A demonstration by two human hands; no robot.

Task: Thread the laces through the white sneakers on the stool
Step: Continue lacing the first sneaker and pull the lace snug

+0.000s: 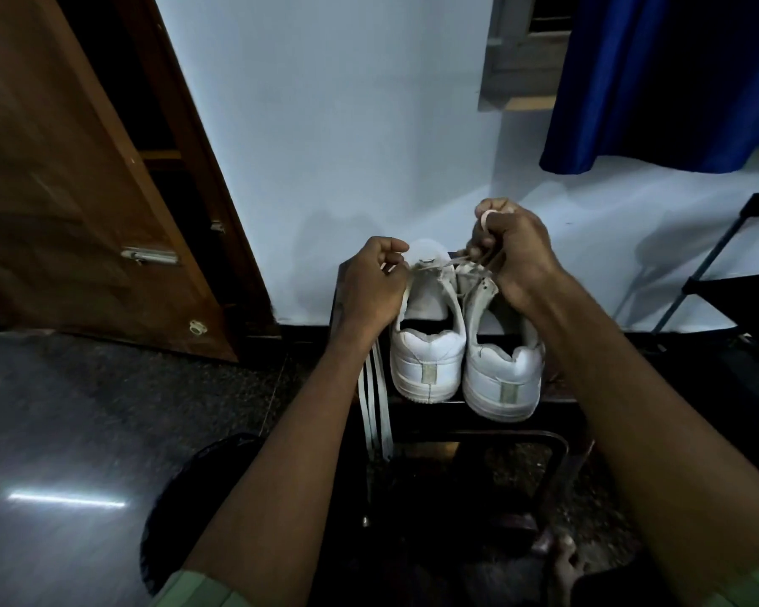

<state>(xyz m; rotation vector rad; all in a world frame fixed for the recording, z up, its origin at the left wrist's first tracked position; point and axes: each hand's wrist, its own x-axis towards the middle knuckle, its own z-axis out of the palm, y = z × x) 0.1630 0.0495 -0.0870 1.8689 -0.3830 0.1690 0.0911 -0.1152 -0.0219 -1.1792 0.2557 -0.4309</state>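
Two white sneakers stand side by side on a dark stool (557,403), heels toward me. Over the left sneaker (428,343) my left hand (375,286) grips a white lace (375,405) whose loose ends hang down past the stool's left edge. My right hand (513,256) is curled above the right sneaker (505,370) and pinches a lace end near the eyelets. A short stretch of lace runs between the two hands across the shoe fronts. The fingertips and the eyelets are mostly hidden behind the hands.
A pale wall (347,124) rises right behind the stool. A brown wooden door (75,190) leans open at the left, a blue curtain (675,81) hangs at the upper right, and a black rack (719,273) stands at the right. Dark polished floor (84,431) lies to the left.
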